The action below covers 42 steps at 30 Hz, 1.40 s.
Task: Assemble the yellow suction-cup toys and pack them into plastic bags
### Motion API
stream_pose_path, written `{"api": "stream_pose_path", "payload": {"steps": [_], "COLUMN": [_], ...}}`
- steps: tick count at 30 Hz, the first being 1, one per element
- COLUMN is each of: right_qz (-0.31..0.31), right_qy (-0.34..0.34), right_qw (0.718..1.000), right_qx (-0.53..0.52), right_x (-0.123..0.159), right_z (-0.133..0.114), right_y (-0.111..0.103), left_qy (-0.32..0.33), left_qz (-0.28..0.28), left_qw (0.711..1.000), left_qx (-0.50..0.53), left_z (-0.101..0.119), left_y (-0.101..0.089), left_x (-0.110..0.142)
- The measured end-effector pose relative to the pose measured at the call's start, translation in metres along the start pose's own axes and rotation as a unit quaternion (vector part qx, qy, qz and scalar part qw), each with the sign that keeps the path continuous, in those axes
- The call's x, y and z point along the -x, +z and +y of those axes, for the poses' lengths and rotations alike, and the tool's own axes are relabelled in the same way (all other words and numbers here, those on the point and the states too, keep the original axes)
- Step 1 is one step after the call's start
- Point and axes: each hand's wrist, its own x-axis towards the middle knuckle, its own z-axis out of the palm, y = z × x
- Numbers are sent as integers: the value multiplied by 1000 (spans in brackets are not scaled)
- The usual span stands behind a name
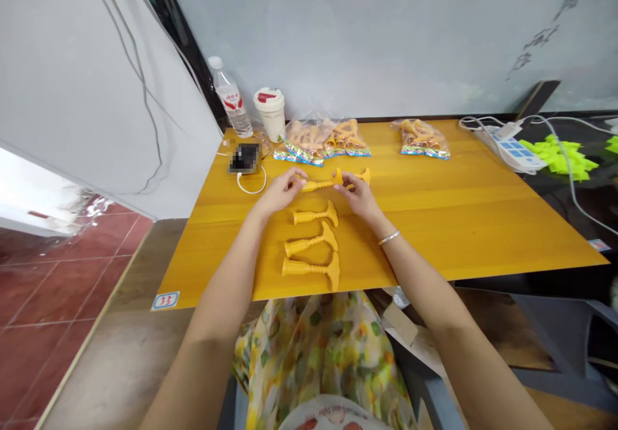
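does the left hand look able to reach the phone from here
Likely yes: the left hand is near the phone, and only a thin white cable loops between them.

- Yellow plastic toy hammer with a ridged handle (320,185): held crosswise between the fingers of the left hand (288,188), at its handle end, and of the right hand (356,193), at its head; this is the held hammer.
- Partly hidden yellow hammer-like piece (365,176): just right of the held hammer, behind the right hand's fingers.
- First loose yellow hammer (316,215): lies flat, nearer the wearer than the held hammer, head to the right.
- Second loose yellow hammer (311,243): nearer still, handle slanted.
- Third loose yellow hammer (311,268): farthest from the held hammer, handle end flared.
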Motion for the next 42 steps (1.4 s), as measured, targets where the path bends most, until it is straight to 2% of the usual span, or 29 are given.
{"api": "stream_pose_path", "payload": {"steps": [4,6,9,13,15,17,20,23,25,29,32,34,39,42], "right_qz": [-15,-25,-28,-38,-20,36,112,74,44,44,82,119,196,212], "right_qy": [-151,-206,-221,-200,-175,-123,-20,60,86,68,27,13,18,33], "right_qw": [984,971,960,957,967,984,992,966,951,958,971,973,970,972], "right_qx": [94,119,172,209,185,127,-55,-239,-295,-276,-224,-199,-144,-94], "right_x": [7,9,10,13,16,17,15,11,10,12,12,10,-3,-9], "right_z": [-19,-26,-32,-35,-36,-36,-34,-32,-33,-40,-45,-42,-16,3], "right_y": [-2,-2,-5,-8,-5,1,12,17,18,16,10,2,-24,-35], "left_qy": [-89,-151,-218,-262,-255,-220,-179,-170,-170,-182,-192,-190,-143,-99], "left_qz": [62,64,21,-40,-26,26,102,130,136,130,144,177,282,279], "left_qw": [989,975,952,923,924,938,951,953,953,952,949,944,937,953], "left_qx": [102,147,214,278,283,267,233,213,209,211,204,203,148,65], "left_z": [8,12,16,19,20,21,22,20,18,17,14,9,-16,-30], "left_y": [-5,-8,-12,-15,-13,-9,-3,2,5,5,-3,-11,-25,-24], "left_x": [-3,-4,-5,-3,-3,-4,-6,-8,-9,-9,-10,-12,-15,-15]}}
